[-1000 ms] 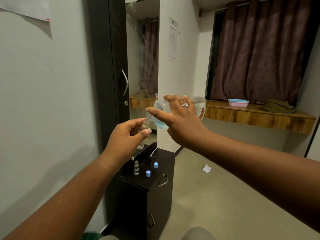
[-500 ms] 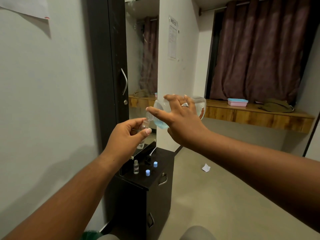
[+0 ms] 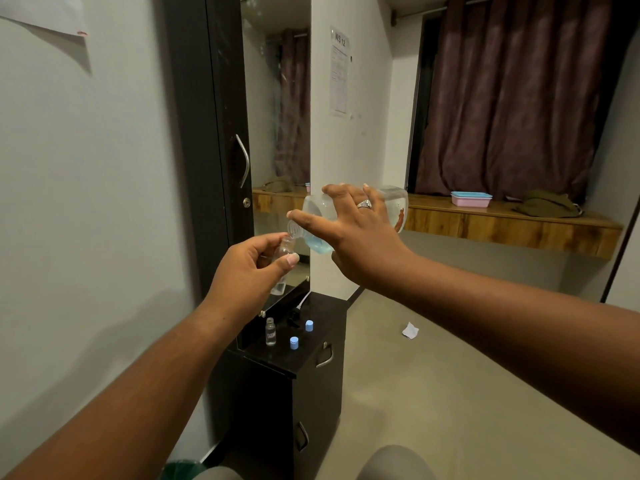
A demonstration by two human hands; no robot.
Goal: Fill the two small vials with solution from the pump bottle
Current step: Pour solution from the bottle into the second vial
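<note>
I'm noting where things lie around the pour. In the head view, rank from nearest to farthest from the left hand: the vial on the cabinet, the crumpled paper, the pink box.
1. Vial on the cabinet, just below the left hand.
2. Crumpled paper, on the floor, right.
3. Pink box, far shelf.

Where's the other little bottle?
In the head view, the second vial stands uncapped on the black cabinet at lower centre, left of two blue caps.

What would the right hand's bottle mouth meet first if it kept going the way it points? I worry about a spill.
The bottle, tipped by the right hand, aims down-left at the open vial held by the left hand. It would probably meet the vial's rim first; depth is unclear.
</note>
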